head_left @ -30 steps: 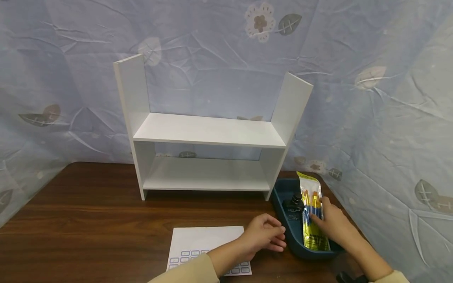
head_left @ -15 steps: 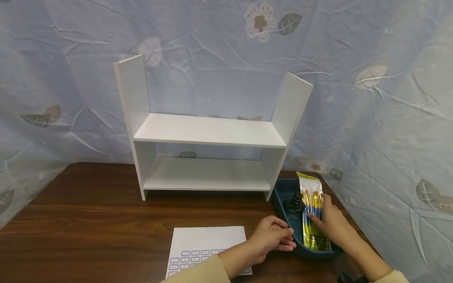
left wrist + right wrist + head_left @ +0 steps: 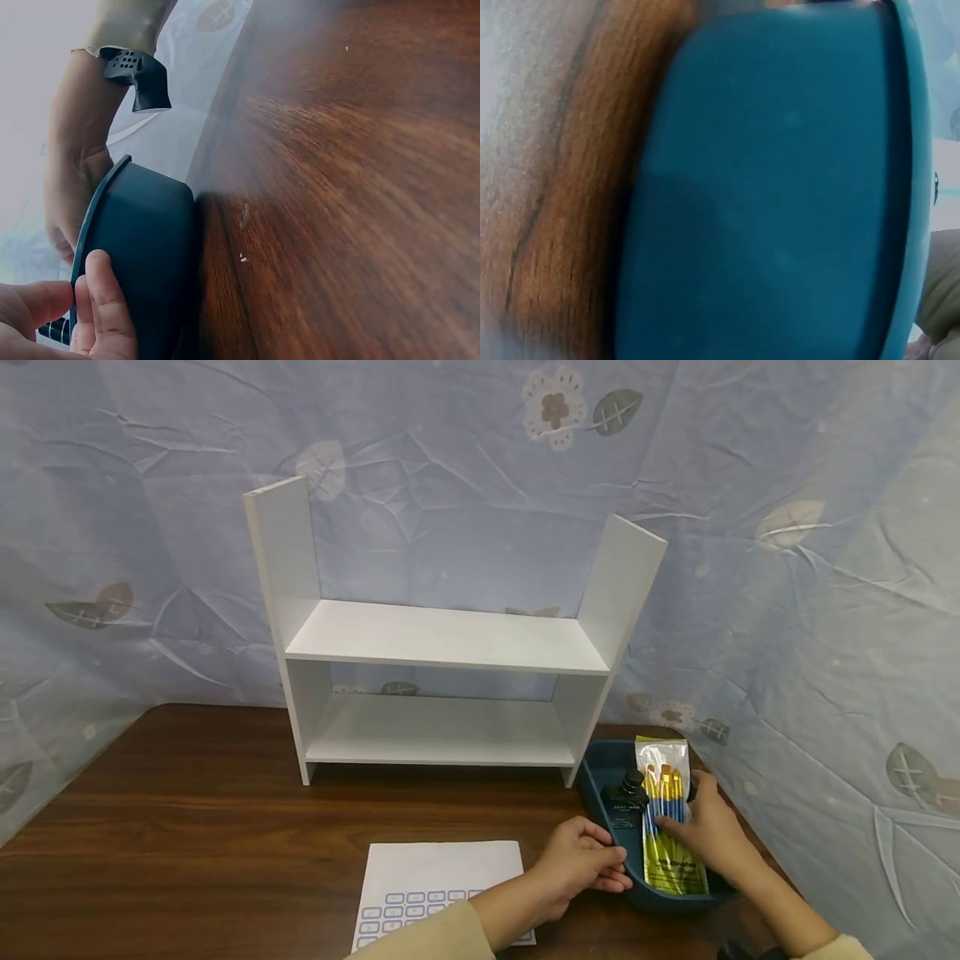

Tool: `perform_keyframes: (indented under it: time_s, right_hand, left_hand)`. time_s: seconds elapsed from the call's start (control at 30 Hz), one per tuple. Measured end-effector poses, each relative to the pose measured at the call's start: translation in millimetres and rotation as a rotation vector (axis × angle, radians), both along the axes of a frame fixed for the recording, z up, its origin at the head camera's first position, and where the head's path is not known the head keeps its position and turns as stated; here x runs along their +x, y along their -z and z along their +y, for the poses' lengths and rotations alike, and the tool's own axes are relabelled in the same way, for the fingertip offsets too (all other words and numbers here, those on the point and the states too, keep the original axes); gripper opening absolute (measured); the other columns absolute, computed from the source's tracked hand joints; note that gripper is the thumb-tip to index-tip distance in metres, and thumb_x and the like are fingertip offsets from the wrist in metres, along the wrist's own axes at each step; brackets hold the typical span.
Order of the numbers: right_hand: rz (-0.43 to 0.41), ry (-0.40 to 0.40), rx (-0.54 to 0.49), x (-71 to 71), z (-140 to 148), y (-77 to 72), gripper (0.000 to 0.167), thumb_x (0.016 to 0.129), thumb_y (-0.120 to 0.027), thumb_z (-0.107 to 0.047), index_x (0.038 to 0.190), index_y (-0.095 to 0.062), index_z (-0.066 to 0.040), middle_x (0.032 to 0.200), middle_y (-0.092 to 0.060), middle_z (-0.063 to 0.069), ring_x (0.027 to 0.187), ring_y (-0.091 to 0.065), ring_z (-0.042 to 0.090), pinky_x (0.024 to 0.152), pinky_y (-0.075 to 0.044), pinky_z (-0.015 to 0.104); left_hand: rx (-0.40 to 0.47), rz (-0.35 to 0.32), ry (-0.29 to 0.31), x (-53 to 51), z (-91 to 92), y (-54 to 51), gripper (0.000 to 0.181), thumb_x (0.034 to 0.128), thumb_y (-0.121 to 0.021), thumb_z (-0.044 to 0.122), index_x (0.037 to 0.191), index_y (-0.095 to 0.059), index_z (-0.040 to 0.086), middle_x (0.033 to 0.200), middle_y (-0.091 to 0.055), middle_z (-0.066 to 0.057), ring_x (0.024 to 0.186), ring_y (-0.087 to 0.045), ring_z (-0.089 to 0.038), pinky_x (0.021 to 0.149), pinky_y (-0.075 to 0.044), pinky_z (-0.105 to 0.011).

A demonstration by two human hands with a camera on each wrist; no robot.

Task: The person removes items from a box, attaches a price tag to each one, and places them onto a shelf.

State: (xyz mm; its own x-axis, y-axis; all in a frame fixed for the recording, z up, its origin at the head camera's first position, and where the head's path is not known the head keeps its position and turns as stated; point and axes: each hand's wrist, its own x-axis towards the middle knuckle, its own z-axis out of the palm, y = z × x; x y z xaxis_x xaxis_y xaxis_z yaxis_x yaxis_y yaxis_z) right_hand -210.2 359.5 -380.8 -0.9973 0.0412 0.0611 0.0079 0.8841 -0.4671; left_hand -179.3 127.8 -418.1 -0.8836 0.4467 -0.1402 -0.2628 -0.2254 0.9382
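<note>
My left hand (image 3: 577, 864) pinches the near left rim of a blue plastic bin (image 3: 632, 857). In the left wrist view its thumb (image 3: 49, 300) lies on the inner side of the rim, and its fingers (image 3: 106, 304) lie on the outer wall. My right hand (image 3: 712, 827) is at the bin's right side and holds a clear and yellow pack of paintbrushes (image 3: 667, 843) by its right edge, thumb across the front; its other fingers are partly hidden. Left of the pack in the bin sits a black bottle (image 3: 626, 800). The outer wall of the bin (image 3: 772, 187) fills the right wrist view.
A white two-tier shelf (image 3: 446, 639) stands behind, its right foot close to the bin. A white sheet with printed blue boxes (image 3: 442, 864) lies on the brown wooden table (image 3: 187, 827), partly under my left forearm. Patterned cloth (image 3: 450, 460) hangs around the table.
My left hand has moved right, from beside the bin onto its rim. The paintbrush pack has shifted slightly right and its top end has dropped lower, my right hand moving with it.
</note>
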Motion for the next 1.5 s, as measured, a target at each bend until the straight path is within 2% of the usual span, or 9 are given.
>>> perform_keyframes:
  time_s: [0.07,0.13,0.2,0.3,0.6,0.7,0.83,1.0,1.5]
  right_hand:
    - [-0.037,0.020,-0.016,-0.1,2.1,-0.6,0.081,0.095,-0.075,-0.020,0.142,-0.025,0.022,0.100,-0.062,0.032,0.081,-0.064,0.033,0.064,-0.052,0.041]
    - [-0.071,0.033,-0.041,0.3,3.8,-1.2,0.065,0.097,-0.072,-0.019,0.135,-0.037,0.020,0.096,-0.062,0.025,0.077,-0.061,0.025,0.062,-0.048,0.036]
    - [-0.094,0.041,-0.057,1.1,4.7,-2.0,0.052,0.098,-0.069,-0.020,0.127,-0.045,0.017,0.098,-0.063,0.024,0.079,-0.061,0.023,0.063,-0.048,0.034]
    - [-0.102,0.047,-0.077,1.4,5.1,-2.4,0.045,0.099,-0.068,-0.019,0.121,-0.048,0.015,0.102,-0.064,0.027,0.084,-0.062,0.025,0.065,-0.050,0.034]
    - [-0.130,0.058,-0.162,0.4,3.3,-0.9,0.046,0.101,-0.067,-0.014,0.126,-0.043,0.017,0.113,-0.063,0.036,0.092,-0.068,0.030,0.069,-0.055,0.037]
    - [-0.138,0.071,-0.207,1.0,2.8,-0.8,0.046,0.101,-0.066,-0.013,0.127,-0.042,0.016,0.112,-0.065,0.035,0.088,-0.069,0.028,0.067,-0.056,0.036]
    - [-0.141,0.078,-0.313,1.2,2.7,-0.9,0.041,0.103,-0.062,-0.010,0.128,-0.039,0.014,0.102,-0.073,0.026,0.078,-0.071,0.019,0.064,-0.059,0.034]
    - [-0.125,0.079,-0.392,-0.1,4.9,0.4,0.040,0.105,-0.060,-0.009,0.129,-0.036,0.013,0.102,-0.075,0.025,0.077,-0.074,0.017,0.065,-0.062,0.034]
    - [-0.019,0.072,-0.411,7.6,6.3,-6.5,0.051,0.105,-0.062,-0.012,0.139,-0.034,0.013,0.117,-0.072,0.031,0.078,-0.073,0.006,0.068,-0.063,0.028]
  left_hand:
    - [0.005,0.003,0.000,0.3,0.2,0.2,0.017,0.0971,-0.068,-0.001,0.106,-0.055,0.006,0.086,-0.075,-0.016,0.072,-0.078,-0.020,0.068,-0.066,-0.030]
    - [0.010,0.003,0.000,0.9,0.6,0.2,0.017,0.0971,-0.068,-0.001,0.106,-0.055,0.006,0.084,-0.074,-0.015,0.073,-0.078,-0.022,0.068,-0.066,-0.030]
    - [0.015,-0.001,0.000,1.6,0.9,0.3,0.017,0.0972,-0.068,-0.001,0.106,-0.055,0.006,0.083,-0.074,-0.014,0.072,-0.078,-0.021,0.068,-0.066,-0.030]
    - [0.019,-0.004,0.000,2.2,1.3,1.0,0.017,0.0974,-0.068,-0.001,0.106,-0.055,0.006,0.082,-0.074,-0.013,0.071,-0.078,-0.020,0.067,-0.066,-0.030]
    - [0.021,0.010,-0.007,1.5,1.1,2.1,0.017,0.0976,-0.067,-0.001,0.106,-0.055,0.005,0.088,-0.076,-0.019,0.077,-0.080,-0.029,0.069,-0.066,-0.032]
    - [0.021,0.009,-0.007,1.7,1.0,2.2,0.016,0.0976,-0.067,-0.002,0.106,-0.055,0.005,0.089,-0.076,-0.019,0.078,-0.080,-0.030,0.069,-0.066,-0.032]
    - [0.023,0.001,-0.007,2.4,0.7,1.9,0.016,0.0975,-0.068,-0.001,0.106,-0.055,0.006,0.086,-0.076,-0.016,0.074,-0.079,-0.024,0.068,-0.066,-0.031]
    - [0.028,0.000,-0.005,2.8,0.0,1.9,0.016,0.0978,-0.067,-0.001,0.105,-0.055,0.006,0.086,-0.075,-0.015,0.071,-0.077,-0.019,0.068,-0.066,-0.030]
    - [0.027,0.003,-0.009,4.1,-0.2,0.2,0.016,0.0986,-0.067,0.000,0.106,-0.054,0.007,0.083,-0.073,-0.012,0.067,-0.074,-0.013,0.066,-0.065,-0.027]
